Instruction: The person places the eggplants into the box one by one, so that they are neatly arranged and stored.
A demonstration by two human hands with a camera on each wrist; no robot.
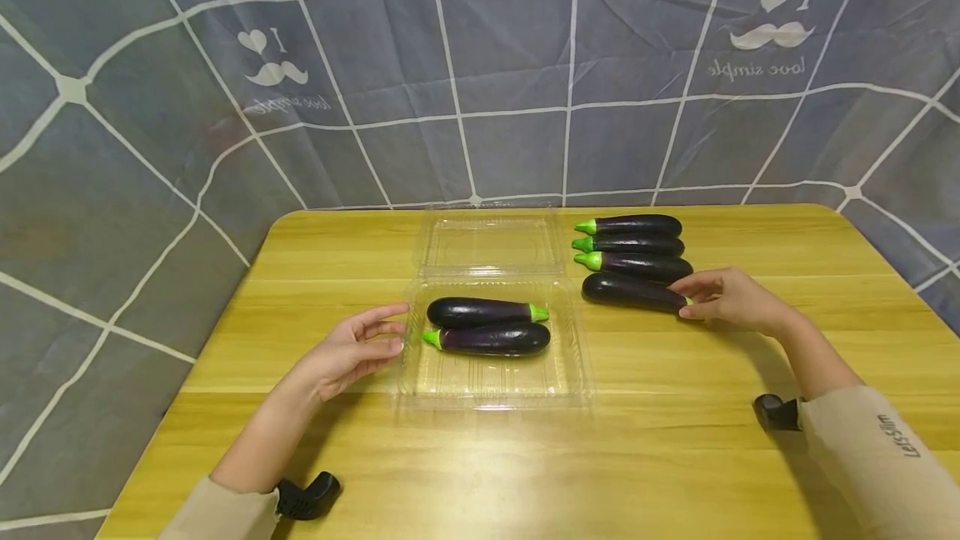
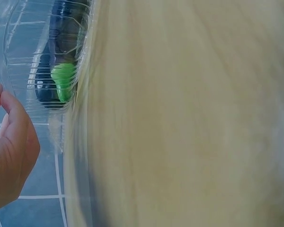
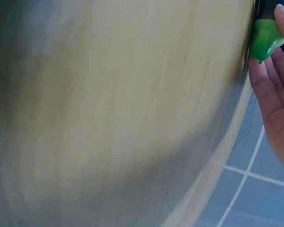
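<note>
A clear plastic clamshell box (image 1: 491, 382) lies on the table with its lid (image 1: 491, 244) folded back away from me. Two eggplants, one (image 1: 476, 311) behind the other (image 1: 498, 340), lie side by side in its base, stem ends pointing opposite ways. My left hand (image 1: 352, 354) pinches the box's left rim between thumb and fingers, seen close up in the left wrist view. To the right of the box, my right hand (image 1: 731, 300) holds another eggplant (image 1: 630, 291) by its green stem end (image 3: 266, 40), thumb on one side and fingers on the other.
Three more eggplants (image 1: 637, 225) lie in a row at the back right, just behind the one in my right hand, stems to the left. The wooden table (image 1: 465, 473) ends at a grey checked curtain (image 1: 510, 148) along the back and sides.
</note>
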